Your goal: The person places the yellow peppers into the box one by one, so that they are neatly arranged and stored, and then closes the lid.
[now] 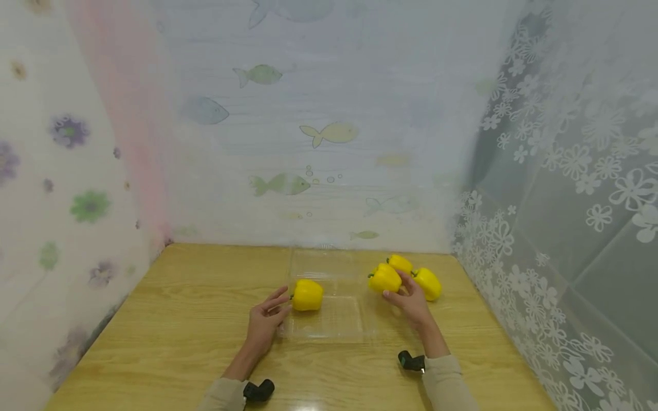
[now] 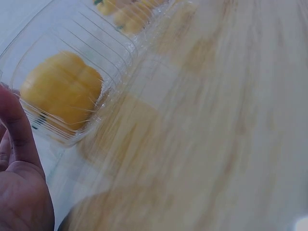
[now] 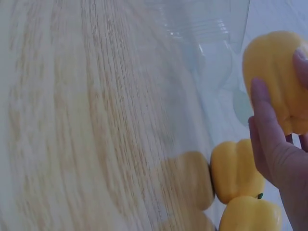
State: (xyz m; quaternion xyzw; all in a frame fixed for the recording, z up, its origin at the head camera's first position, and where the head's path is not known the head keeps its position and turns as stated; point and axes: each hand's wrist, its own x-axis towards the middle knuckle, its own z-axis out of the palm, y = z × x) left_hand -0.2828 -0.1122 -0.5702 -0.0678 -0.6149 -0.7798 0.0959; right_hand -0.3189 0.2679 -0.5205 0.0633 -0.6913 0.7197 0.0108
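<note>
Holding 1 yellow pepper [image 1: 385,278]: right hand [image 1: 413,303]. Left hand [image 1: 264,321] at clear container [image 1: 343,321].

You can read no text, label, brand, number or sign in any view, neither from the head nor from either wrist.

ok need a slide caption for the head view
Right hand holds a yellow pepper beside a clear container with another pepper inside.

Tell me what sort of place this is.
Probably a small curtained-off indoor work corner: a wood-grain table with its back edge against a fish-print sheet, and flower-patterned hangings on both sides. What lies beyond them is hidden.
</note>
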